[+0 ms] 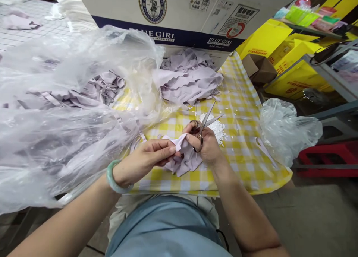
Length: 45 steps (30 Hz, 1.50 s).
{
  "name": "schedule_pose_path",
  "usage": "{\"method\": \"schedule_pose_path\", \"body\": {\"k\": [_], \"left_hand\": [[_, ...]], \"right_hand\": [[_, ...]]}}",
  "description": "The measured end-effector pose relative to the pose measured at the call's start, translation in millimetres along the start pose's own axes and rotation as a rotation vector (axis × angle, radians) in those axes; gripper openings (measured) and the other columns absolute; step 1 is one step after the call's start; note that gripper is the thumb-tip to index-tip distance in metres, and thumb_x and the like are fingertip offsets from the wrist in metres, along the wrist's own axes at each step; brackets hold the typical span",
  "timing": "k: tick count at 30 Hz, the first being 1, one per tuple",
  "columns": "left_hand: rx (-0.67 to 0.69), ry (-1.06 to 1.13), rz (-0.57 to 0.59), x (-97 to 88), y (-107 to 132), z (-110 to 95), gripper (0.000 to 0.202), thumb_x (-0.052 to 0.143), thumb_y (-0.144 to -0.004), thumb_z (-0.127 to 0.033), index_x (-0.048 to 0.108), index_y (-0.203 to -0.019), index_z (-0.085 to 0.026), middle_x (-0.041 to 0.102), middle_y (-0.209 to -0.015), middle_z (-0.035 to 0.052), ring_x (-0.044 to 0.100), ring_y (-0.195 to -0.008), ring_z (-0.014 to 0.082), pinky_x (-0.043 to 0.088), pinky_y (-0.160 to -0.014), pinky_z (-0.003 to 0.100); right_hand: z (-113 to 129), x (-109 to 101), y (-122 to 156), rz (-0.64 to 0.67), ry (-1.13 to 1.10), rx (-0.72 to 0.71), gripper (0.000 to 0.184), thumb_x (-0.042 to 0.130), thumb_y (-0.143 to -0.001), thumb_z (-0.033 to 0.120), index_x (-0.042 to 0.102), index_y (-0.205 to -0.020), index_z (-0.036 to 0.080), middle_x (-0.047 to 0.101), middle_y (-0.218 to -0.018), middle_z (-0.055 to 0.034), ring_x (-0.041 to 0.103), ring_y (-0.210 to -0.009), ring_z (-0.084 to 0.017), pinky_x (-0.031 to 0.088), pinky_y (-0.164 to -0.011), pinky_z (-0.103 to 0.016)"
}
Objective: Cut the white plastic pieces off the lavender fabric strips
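A pale lilac piece of fabric (184,164) is stretched between my two hands above the checked cloth. My left hand (155,152), with a green bangle at the wrist, pinches its edge between thumb and fingers. Scissors (206,123) hang on the fingers of my right hand (205,143), blades partly apart and pointing away from me. The thumb and a finger of that same hand also pinch the fabric. Behind the scissors lies a heap of small white bits (216,128). Part of the fabric is hidden by my hands.
A large clear plastic bag (69,137) with lilac pieces spreads over the left side. Farther back, a lilac pile (191,80) lies before a beer carton (179,11). A crumpled bag (288,130) and a strap (265,152) sit at the right edge of the yellow checked tablecloth (237,100).
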<state>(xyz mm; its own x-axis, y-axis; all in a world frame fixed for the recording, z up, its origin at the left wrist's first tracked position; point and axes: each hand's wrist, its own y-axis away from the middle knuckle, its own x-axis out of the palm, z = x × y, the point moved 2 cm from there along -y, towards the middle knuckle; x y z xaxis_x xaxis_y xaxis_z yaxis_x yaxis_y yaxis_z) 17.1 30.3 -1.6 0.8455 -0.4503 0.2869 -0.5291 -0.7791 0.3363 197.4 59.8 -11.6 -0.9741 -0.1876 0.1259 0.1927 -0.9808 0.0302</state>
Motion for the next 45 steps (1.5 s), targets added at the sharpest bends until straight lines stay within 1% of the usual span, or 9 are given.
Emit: {"method": "schedule_pose_path", "body": {"k": [7, 13, 16, 20, 24, 30, 36, 40, 45], "left_hand": [[0.386, -0.62, -0.058, 9.5, 19, -35, 0.025, 0.053, -0.094, -0.033, 0.069, -0.079, -0.02, 0.06, -0.08, 0.0053, 0.055, -0.078, 0.0186, 0.048, -0.072, 0.029], [0.492, -0.224, -0.288, 3.9, -4, -15, 0.024, 0.056, -0.092, -0.027, 0.067, -0.073, -0.018, 0.059, -0.104, 0.0088, 0.058, -0.085, 0.0184, 0.051, -0.067, 0.029], [0.456, -0.138, -0.382, 2.2, -14, 1, 0.023, 0.056, -0.091, -0.028, 0.066, -0.073, -0.018, 0.056, -0.108, 0.0078, 0.057, -0.083, 0.0163, 0.047, -0.059, 0.025], [0.551, -0.255, -0.426, 13.1, -23, 11, 0.022, 0.056, -0.092, -0.024, 0.065, -0.072, -0.019, 0.056, -0.1, 0.0069, 0.053, -0.109, 0.0222, 0.05, -0.084, 0.032], [0.578, -0.303, -0.402, 29.9, -33, 20, 0.021, 0.054, -0.093, -0.023, 0.067, -0.077, -0.02, 0.057, -0.099, 0.0071, 0.048, -0.118, 0.023, 0.044, -0.099, 0.038], [0.446, -0.083, -0.265, 40.8, -36, 19, 0.021, 0.058, -0.091, -0.025, 0.072, -0.076, -0.021, 0.058, -0.107, 0.007, 0.054, -0.113, 0.0225, 0.047, -0.097, 0.035], [0.297, 0.184, -0.333, 34.2, -35, 0, 0.021, 0.066, -0.081, -0.024, 0.073, -0.063, -0.017, 0.059, -0.095, 0.0086, 0.056, -0.095, 0.0184, 0.048, -0.063, 0.02], [0.355, 0.088, -0.385, 29.1, -39, 9, 0.017, 0.066, -0.084, -0.025, 0.074, -0.07, -0.018, 0.056, -0.109, 0.0069, 0.053, -0.084, 0.0135, 0.04, -0.054, 0.018], [0.56, -0.19, -0.339, 34.2, -45, 22, 0.02, 0.06, -0.091, -0.023, 0.073, -0.076, -0.021, 0.059, -0.098, 0.0069, 0.049, -0.115, 0.0226, 0.046, -0.088, 0.03]], "right_hand": [[-15, 22, -3, 0.099, -0.183, 0.16, 0.03, 0.081, -0.066, 0.038, 0.059, -0.078, 0.021, 0.056, -0.068, 0.005, 0.05, -0.058, -0.009, 0.042, -0.054, -0.021], [-36, 47, 2, 0.065, -0.223, 0.175, 0.044, 0.082, -0.062, 0.05, 0.057, -0.086, 0.023, 0.055, -0.068, 0.006, 0.053, -0.06, -0.011, 0.047, -0.057, -0.024], [-32, 30, 12, -0.022, 0.117, 0.065, 0.034, 0.076, -0.073, 0.048, 0.056, -0.086, 0.023, 0.06, -0.079, 0.0015, 0.057, -0.074, -0.016, 0.049, -0.071, -0.03], [-13, -1, 36, -0.138, 0.738, -0.16, 0.029, 0.076, -0.073, 0.044, 0.06, -0.085, 0.023, 0.064, -0.086, -0.0041, 0.053, -0.09, -0.025, 0.04, -0.083, -0.039], [-5, -14, 54, -0.121, 0.907, -0.186, 0.03, 0.077, -0.07, 0.045, 0.058, -0.077, 0.023, 0.063, -0.077, -0.0042, 0.051, -0.083, -0.025, 0.037, -0.079, -0.04], [-27, -5, 48, -0.19, 0.233, 0.001, 0.027, 0.075, -0.075, 0.041, 0.062, -0.09, 0.023, 0.066, -0.089, -0.0037, 0.059, -0.084, -0.021, 0.047, -0.077, -0.034], [-55, 28, 38, -0.141, -0.196, 0.214, 0.027, 0.069, -0.076, 0.041, 0.053, -0.075, 0.02, 0.051, -0.065, 0.004, 0.046, -0.057, -0.011, 0.039, -0.055, -0.025], [-41, 14, 45, -0.082, 0.065, 0.153, 0.025, 0.067, -0.079, 0.041, 0.053, -0.079, 0.021, 0.055, -0.071, 0.0023, 0.05, -0.062, -0.012, 0.043, -0.059, -0.026], [-10, -25, 54, -0.152, 0.781, -0.101, 0.037, 0.07, -0.076, 0.054, 0.055, -0.076, 0.02, 0.06, -0.076, -0.004, 0.052, -0.081, -0.022, 0.04, -0.076, -0.035]]}}
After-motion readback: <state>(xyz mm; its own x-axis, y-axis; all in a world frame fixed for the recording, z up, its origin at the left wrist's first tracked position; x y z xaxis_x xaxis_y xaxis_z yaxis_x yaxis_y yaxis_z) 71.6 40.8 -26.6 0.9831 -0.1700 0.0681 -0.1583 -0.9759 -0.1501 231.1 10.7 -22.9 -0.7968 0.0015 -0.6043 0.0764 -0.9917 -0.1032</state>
